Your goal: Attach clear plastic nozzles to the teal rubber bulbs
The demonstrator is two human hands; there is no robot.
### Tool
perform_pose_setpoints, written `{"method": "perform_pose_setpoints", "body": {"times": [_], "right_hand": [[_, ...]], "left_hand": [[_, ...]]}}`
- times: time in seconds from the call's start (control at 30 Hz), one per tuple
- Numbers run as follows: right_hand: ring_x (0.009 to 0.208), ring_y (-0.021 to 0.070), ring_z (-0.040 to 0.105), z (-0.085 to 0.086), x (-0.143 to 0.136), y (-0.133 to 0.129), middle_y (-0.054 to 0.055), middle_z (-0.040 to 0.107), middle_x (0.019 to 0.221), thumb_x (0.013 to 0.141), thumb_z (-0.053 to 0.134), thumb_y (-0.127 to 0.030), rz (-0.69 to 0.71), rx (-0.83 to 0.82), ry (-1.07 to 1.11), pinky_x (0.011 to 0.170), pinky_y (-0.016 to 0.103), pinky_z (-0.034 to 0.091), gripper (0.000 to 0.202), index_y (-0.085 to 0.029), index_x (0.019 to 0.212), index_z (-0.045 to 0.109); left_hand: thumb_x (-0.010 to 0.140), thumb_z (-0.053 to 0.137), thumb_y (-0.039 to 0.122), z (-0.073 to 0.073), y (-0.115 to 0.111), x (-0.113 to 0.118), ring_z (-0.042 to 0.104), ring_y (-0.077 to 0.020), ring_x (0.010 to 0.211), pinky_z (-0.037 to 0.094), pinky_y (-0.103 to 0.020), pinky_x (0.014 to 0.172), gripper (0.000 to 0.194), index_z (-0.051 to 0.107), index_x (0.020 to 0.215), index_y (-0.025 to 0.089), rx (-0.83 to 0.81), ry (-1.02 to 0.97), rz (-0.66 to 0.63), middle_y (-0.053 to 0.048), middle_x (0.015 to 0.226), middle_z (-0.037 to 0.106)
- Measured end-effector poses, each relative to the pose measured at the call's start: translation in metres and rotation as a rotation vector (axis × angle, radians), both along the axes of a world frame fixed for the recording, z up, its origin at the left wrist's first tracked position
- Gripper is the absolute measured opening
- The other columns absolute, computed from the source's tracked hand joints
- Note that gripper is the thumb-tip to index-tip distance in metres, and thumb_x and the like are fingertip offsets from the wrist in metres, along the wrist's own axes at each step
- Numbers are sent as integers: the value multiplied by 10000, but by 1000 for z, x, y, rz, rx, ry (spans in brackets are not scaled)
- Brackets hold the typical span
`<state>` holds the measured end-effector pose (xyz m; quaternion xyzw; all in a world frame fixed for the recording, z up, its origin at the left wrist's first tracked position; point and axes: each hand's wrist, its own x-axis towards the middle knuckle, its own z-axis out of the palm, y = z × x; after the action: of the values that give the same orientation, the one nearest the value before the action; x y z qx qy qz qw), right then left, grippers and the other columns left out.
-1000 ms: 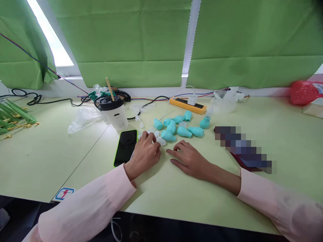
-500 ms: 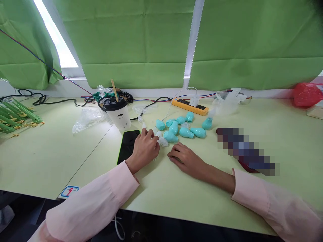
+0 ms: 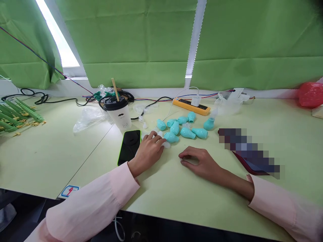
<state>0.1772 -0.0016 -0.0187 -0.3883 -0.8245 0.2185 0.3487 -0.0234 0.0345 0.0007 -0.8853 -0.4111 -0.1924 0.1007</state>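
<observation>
My left hand (image 3: 150, 147) reaches over a small heap of translucent plastic pieces (image 3: 166, 144), its fingers bent and slightly apart. Its fingertips come close to a teal bulb-shaped piece (image 3: 171, 137) at the front of a group of several shiny hollow ones. Whether they touch it is hard to see. My right hand (image 3: 198, 159) is low over the table, thumb and index finger pinched together. A tiny pale piece (image 3: 180, 159) shows at those fingertips, too small to make out. One teal bulb (image 3: 209, 124) stands upright at the group's right end with a translucent top.
Left of my left hand lies a phone (image 3: 129, 148), with a lidded paper cup (image 3: 118, 114) behind it. A yellow power strip (image 3: 191, 106) is at the back. To the right is a blurred dark red-edged object (image 3: 248, 153). Green frames (image 3: 20, 114) lie far left.
My right hand has drawn back to the right and toward me, its fingers pinched. My left hand has shifted slightly right, its fingers reaching toward the front teal piece.
</observation>
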Motion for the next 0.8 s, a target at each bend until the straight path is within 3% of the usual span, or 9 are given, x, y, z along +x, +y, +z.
{"method": "perform_pose_setpoints", "body": {"times": [0.1,0.2,0.33,0.4,0.47,0.8], "right_hand": [[671,142,570,3,4,-5,22,609,737,692,569,-152,-70,-112,122,637,291,493,97,-181,782,591],[664,158,583,5,8,-10,26,624,712,681,595,-197,-133,-164,226,624,305,503,82,-186,760,612],[660,168,589,5,9,-14,23,639,702,668,609,-153,-125,-7,346,609,322,498,114,-218,756,640],[652,166,590,4,8,-16,21,642,701,656,614,-117,-96,60,381,602,324,500,158,-229,763,645],[648,163,591,3,6,-16,19,642,701,652,611,-94,-72,78,389,591,320,503,191,-235,777,646],[658,157,588,8,1,-20,24,635,709,688,570,-87,-20,120,371,565,309,505,212,-237,816,647]], "left_hand": [[745,467,177,3,-7,2,446,-207,867,420,-333,709,184,575,893,154,1,-97,-50,-57,824,583],[717,488,186,7,-18,6,474,-176,796,441,-310,686,153,572,838,143,-117,-267,-140,-58,789,561],[694,527,193,9,-29,13,508,-102,646,479,-236,603,126,546,806,139,-557,-560,-249,-31,754,543],[682,552,200,9,-33,16,514,-87,617,486,-212,572,135,540,795,127,-794,-676,-243,-29,747,544],[670,572,203,8,-35,18,524,-93,632,489,-212,575,172,550,816,116,-924,-745,-215,-33,744,551],[689,552,194,7,-40,20,541,-108,666,517,-222,589,194,608,861,124,-828,-702,-245,-55,789,567]]}}
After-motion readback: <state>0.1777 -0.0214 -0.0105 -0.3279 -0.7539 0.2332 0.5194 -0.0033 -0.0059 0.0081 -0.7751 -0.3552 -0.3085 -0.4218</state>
